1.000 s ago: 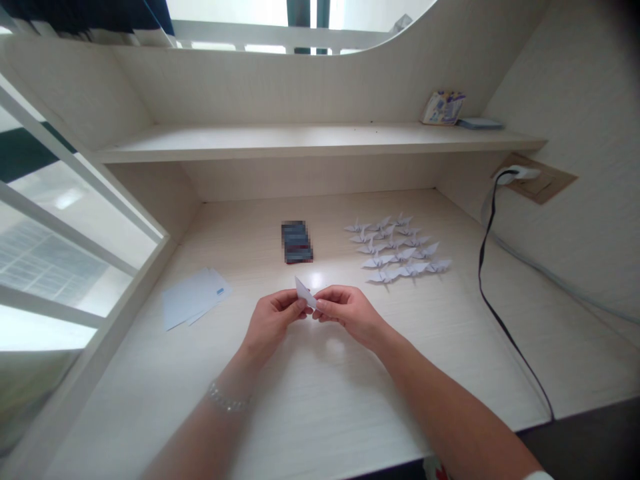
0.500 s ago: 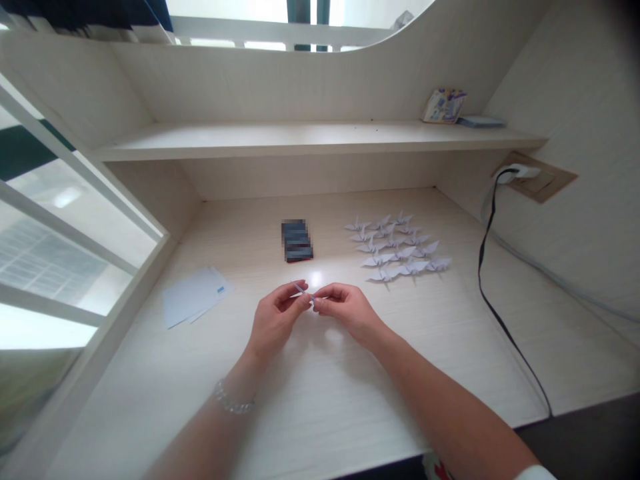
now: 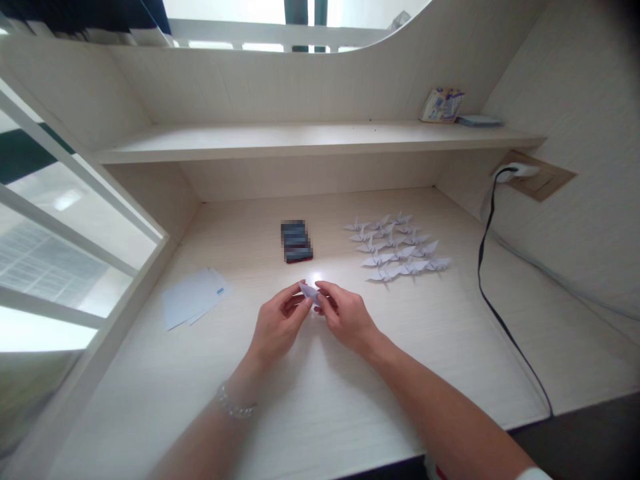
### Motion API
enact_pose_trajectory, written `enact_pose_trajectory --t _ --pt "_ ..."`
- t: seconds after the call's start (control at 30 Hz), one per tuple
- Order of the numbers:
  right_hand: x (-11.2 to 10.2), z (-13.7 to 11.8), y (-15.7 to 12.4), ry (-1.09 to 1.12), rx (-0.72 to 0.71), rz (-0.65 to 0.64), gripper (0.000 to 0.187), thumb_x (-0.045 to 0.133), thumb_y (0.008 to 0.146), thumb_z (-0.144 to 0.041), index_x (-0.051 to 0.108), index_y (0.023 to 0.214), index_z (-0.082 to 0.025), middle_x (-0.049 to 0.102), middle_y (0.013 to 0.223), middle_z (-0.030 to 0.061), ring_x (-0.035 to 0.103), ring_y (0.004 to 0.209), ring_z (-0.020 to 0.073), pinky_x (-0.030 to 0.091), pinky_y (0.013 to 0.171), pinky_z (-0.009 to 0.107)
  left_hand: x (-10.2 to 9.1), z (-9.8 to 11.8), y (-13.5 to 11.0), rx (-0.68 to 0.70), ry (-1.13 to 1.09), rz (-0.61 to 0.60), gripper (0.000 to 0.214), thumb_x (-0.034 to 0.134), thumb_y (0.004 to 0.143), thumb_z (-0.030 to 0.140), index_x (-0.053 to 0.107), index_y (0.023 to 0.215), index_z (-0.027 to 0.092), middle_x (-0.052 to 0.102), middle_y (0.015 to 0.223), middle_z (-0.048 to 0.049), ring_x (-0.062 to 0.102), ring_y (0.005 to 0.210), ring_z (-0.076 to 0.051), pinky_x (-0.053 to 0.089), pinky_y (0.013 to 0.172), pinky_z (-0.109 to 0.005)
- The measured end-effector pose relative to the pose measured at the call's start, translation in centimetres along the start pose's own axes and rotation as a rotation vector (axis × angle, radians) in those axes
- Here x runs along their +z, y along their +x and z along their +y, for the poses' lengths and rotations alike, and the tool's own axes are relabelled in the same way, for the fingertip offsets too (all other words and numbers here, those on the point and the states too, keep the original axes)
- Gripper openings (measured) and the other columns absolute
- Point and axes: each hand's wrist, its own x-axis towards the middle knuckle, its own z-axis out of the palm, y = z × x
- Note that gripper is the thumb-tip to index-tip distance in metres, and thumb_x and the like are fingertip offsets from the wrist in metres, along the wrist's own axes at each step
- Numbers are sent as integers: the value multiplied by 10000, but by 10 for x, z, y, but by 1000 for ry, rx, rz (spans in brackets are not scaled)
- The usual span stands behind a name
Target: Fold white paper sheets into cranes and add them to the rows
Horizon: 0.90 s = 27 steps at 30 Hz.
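Observation:
A small folded piece of white paper (image 3: 309, 291) is held between my two hands above the desk, its pointed end up and to the left. My left hand (image 3: 281, 320) pinches it from the left with thumb and fingers. From the right, my right hand (image 3: 349, 316) grips its other side, and the fingers cover part of the folds. Several white paper cranes (image 3: 400, 255) stand in rows on the desk beyond my right hand. To the left of my left hand lie flat sheets of white paper (image 3: 190, 298), the top one with a small blue mark.
A dark phone-like object (image 3: 297, 241), blurred out, lies beyond my hands. A black cable (image 3: 481, 267) runs from the wall socket (image 3: 540, 176) down the desk's right side. Above the desk (image 3: 320, 420), a shelf (image 3: 310, 141) holds a small colourful packet (image 3: 443, 105).
The folded paper has turned from edge-on to showing a flat, pointed face. My right hand's fingers have shifted on it, and my left hand has moved slightly.

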Motion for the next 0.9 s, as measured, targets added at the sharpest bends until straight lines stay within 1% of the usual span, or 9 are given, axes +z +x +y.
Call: enact_pose_trajectory --t 0.07,0.17,0.23,0.27,0.33,0.43,0.53,0.7,0.9 --pt "0 -1 -1 -74 -53 3 250 504 811 -194 583 1048 -210 643 967 55 628 762 159 497 701 282 3 1 -3 42 19 -21 404 605 765 274 571 1149 153 611 1149 -95 613 979 -215 503 876 -350" --pt "-2 -1 1 -64 1 35 232 514 760 -134 609 960 -206 647 904 30 610 722 146 492 665 269 6 6 -7 93 30 -89 415 619 755 251 573 1160 172 568 1212 -101 588 1022 -223 497 888 -358" --pt "-5 -1 2 -30 35 77 220 516 738 -111 620 908 -204 644 866 19 603 742 149 488 675 269 7 9 -8 83 -17 -128 414 627 751 243 578 1157 179 546 1242 -102 561 1064 -229 486 903 -354" --pt "-6 -1 3 -15 30 102 215 516 734 -104 624 892 -203 641 859 18 600 761 151 484 685 270 6 9 -8 59 -61 -126 401 620 760 247 580 1152 179 547 1242 -104 557 1069 -228 486 900 -353" --pt "-8 -3 3 10 -26 140 222 506 732 -82 629 873 -201 631 864 21 592 800 155 477 700 270 4 9 -5 -14 -158 -79 352 592 785 267 594 1124 171 578 1196 -110 579 1025 -219 503 860 -348" --pt "-8 -7 2 31 -158 149 246 500 723 -48 634 864 -200 618 873 28 582 831 160 471 720 277 0 4 -1 -110 -274 -13 291 591 789 286 627 1043 148 649 1042 -109 623 890 -195 515 798 -338" --pt "-5 -11 -1 37 -241 128 256 519 719 -34 635 877 -199 614 860 30 579 825 161 471 729 286 -2 0 1 -150 -360 -49 247 629 760 267 655 965 131 676 925 -98 626 826 -180 500 804 -342" --pt "-3 -12 -3 54 -246 137 215 567 730 -67 629 886 -201 608 852 32 581 797 158 479 706 283 -1 0 0 -160 -378 -71 227 664 727 238 672 922 121 676 872 -93 617 794 -180 492 791 -353" --pt "-4 -13 -4 53 -239 136 152 638 719 -149 634 863 -196 612 823 35 583 753 160 472 653 271 -2 6 -2 -107 -266 -66 186 699 687 211 689 854 129 684 783 -63 601 708 -137 489 687 -256"
